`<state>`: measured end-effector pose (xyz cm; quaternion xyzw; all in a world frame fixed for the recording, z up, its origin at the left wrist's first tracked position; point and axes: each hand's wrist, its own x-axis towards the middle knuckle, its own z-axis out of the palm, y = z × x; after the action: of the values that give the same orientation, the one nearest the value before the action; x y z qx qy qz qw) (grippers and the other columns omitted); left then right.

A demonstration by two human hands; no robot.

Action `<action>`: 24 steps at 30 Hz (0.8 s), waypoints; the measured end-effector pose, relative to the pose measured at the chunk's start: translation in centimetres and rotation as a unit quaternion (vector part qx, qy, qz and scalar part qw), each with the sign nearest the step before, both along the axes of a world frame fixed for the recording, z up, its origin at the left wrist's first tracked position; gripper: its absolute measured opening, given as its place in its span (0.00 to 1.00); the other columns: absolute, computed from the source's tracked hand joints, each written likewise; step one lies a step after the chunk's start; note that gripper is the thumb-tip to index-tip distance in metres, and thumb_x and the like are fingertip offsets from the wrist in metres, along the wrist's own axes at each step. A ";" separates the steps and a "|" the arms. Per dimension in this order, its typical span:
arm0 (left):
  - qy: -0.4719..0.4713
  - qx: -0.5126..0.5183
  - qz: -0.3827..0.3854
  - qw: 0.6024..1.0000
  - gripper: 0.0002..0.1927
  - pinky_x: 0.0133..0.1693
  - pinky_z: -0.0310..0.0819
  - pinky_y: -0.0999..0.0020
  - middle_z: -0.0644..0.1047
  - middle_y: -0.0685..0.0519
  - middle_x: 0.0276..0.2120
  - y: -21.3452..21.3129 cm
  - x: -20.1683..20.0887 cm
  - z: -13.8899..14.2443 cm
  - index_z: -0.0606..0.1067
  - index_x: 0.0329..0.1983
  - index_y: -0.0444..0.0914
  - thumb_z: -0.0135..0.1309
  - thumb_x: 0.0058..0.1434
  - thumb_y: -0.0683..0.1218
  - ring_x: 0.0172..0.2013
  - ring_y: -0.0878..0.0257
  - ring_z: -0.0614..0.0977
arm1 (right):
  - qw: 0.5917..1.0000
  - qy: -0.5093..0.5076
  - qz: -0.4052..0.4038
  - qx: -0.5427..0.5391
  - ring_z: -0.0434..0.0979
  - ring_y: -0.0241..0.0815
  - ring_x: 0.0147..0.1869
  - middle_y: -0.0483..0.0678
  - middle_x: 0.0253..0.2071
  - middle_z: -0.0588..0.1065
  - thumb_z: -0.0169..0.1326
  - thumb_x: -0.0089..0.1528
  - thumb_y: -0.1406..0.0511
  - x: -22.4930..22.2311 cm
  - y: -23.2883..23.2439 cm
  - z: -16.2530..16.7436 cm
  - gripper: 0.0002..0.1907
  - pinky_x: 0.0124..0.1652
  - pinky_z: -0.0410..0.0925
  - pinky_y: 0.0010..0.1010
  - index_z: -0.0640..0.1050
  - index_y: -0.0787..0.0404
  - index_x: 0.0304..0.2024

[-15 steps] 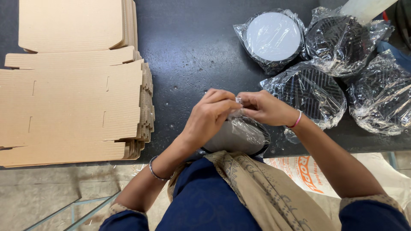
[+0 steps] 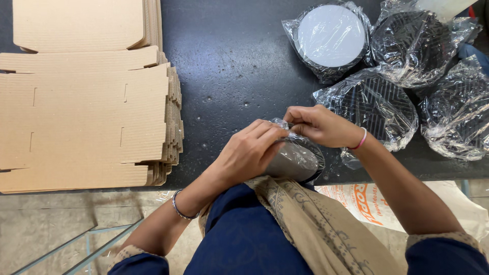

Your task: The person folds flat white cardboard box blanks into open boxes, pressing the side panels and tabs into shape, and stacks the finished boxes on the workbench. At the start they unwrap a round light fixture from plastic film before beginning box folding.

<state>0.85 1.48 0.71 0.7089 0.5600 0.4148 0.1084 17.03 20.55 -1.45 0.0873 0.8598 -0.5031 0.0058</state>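
At the near edge of the dark speckled worktop (image 2: pixel 239 76), around 6 o'clock in the view, both hands meet over a round dark disc wrapped in a clear plastic bag (image 2: pixel 298 158). The left hand (image 2: pixel 249 150) lies curled over the disc's left side, fingers closed onto the plastic. The right hand (image 2: pixel 321 125) pinches the gathered top of the bag between thumb and fingertips, just above the disc. The two hands touch at the fingertips.

Compared with half a second ago, the hands sit in nearly the same place; the right hand's pinch looks a little tighter and the wrapped disc shows slightly more below the left palm.

Toward 1 to 3 o'clock lie more bagged round pieces: one with a pale grey face (image 2: pixel 331 35), and three dark ribbed ones (image 2: pixel 377 104), (image 2: pixel 412 43), (image 2: pixel 456 119). At 9 to 10 o'clock sits a stack of flat brown corrugated cardboard box blanks (image 2: pixel 86 117), with a second stack (image 2: pixel 81 23) behind it.

Much of the disc is hidden by the hands, and its surface is hard to read through the crinkled plastic. The stacks and the rightmost bags are cut off by the frame edges.
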 end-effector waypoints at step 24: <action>-0.046 0.005 0.176 0.983 0.20 0.61 0.67 0.55 0.79 0.45 0.54 -0.6 1.7 -1.5 0.73 0.58 0.36 0.61 0.63 0.42 0.56 0.47 0.79 | 0.992 0.009 -0.088 0.091 0.86 0.44 0.40 0.53 0.46 0.83 0.57 0.61 0.62 2.8 -2.4 4.4 0.24 0.42 0.77 0.32 0.77 0.55 0.61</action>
<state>2.56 0.91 -0.78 0.5801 0.6684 0.4621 0.0561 19.86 18.15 3.00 0.1578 0.8913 -0.4217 -0.0545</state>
